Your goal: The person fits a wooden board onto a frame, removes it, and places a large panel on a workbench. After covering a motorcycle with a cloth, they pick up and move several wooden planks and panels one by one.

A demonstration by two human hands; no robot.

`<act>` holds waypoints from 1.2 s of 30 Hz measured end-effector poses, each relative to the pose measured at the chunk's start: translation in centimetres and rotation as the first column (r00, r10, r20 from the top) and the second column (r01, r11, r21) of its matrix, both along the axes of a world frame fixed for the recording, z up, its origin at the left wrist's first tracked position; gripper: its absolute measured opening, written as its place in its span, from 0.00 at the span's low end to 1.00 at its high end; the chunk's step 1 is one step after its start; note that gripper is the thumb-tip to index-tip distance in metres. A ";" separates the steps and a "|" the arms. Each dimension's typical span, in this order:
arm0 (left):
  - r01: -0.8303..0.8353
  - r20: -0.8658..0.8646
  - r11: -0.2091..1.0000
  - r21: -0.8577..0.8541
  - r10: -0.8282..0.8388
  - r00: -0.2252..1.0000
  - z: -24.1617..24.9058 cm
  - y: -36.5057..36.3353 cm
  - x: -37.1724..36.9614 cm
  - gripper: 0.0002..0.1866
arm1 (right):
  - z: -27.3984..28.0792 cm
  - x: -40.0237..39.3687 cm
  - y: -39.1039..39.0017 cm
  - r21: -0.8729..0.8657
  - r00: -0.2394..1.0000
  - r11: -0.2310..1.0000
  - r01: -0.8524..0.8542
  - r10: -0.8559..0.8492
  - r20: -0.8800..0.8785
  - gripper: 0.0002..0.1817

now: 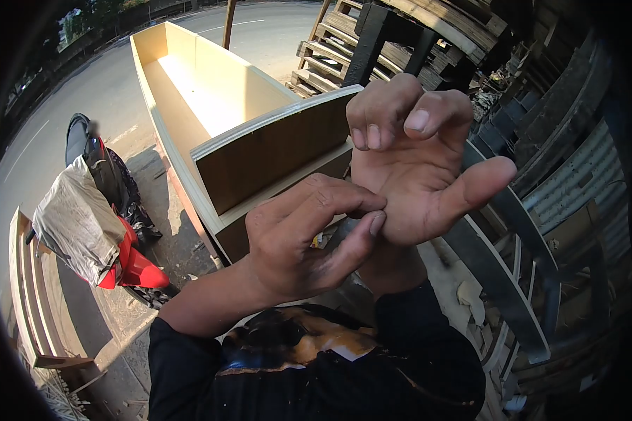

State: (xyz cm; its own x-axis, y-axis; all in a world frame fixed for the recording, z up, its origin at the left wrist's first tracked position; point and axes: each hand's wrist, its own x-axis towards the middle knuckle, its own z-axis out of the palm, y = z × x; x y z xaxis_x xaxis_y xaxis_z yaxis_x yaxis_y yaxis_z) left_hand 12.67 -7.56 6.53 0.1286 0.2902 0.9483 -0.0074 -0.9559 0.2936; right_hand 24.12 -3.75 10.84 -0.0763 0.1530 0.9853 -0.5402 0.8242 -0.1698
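My left hand (305, 238) is closed in a pinch, with thumb and index fingertips together against the heel of my right palm. Whatever may lie between those fingertips is too small to make out. My right hand (414, 161) is turned palm up towards me, thumb stretched out to the right and the other fingers loosely curled; it holds nothing. Just beyond both hands stands a long, open-topped plywood box (270, 151), its dark end panel nearest me. Part of that end is hidden behind my hands.
A motorcycle with a red fender (144, 266) stands at left, partly under a grey cloth (81, 210). A slatted wooden frame (35, 302) is beside it. Wooden pallets (326, 49) are stacked at the back. Long grey boards (498, 288) lean at right. A road (70, 98) runs behind.
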 end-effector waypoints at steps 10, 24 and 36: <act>-0.063 0.048 0.997 0.046 0.061 0.997 -0.1 0.3 -0.1 0.07 | -0.2 -0.4 0.6 0.012 1.000 1.000 0.002 -0.002 0.019 0.38; -0.110 0.096 0.992 0.060 0.104 0.990 -0.6 0.6 0.1 0.06 | -0.4 -0.6 1.1 0.035 0.999 0.998 -0.046 0.046 -0.013 0.37; -0.085 0.041 0.993 0.077 0.082 0.996 -0.6 0.1 0.0 0.10 | -0.8 -0.2 1.2 -0.008 0.996 0.997 -0.076 0.075 -0.047 0.34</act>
